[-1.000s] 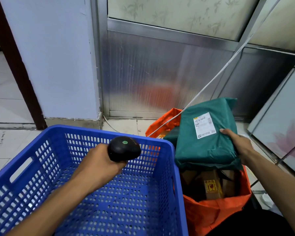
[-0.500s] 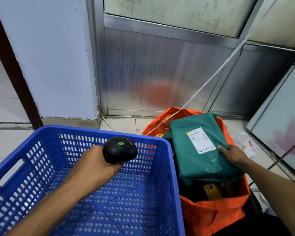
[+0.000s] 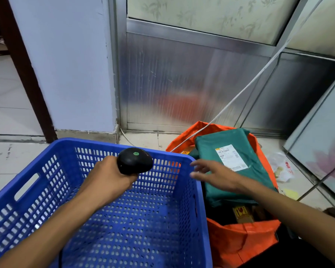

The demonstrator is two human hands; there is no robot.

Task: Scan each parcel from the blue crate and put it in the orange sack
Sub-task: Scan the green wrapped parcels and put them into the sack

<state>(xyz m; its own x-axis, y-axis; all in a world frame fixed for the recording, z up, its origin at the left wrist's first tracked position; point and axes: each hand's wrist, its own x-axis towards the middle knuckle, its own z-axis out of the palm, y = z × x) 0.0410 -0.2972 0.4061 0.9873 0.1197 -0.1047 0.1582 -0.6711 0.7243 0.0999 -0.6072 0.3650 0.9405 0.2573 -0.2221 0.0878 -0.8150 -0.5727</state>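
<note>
Bare forearms, bare hands (image 3: 108,178), sleeveless.

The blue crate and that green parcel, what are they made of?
The blue crate looks like hard, moulded plastic: stiff walls with rows of punched slots. The green parcel looks like a thin, matte plastic mailing bag, since its skin wrinkles; its white label seems paper.

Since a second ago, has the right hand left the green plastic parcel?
Yes. The right hand let go, moving left toward the blue plastic crate.

Perforated glossy plastic blue crate (image 3: 52,161); matt green plastic parcel (image 3: 238,167); brushed metal wall panel (image 3: 182,78).
</note>
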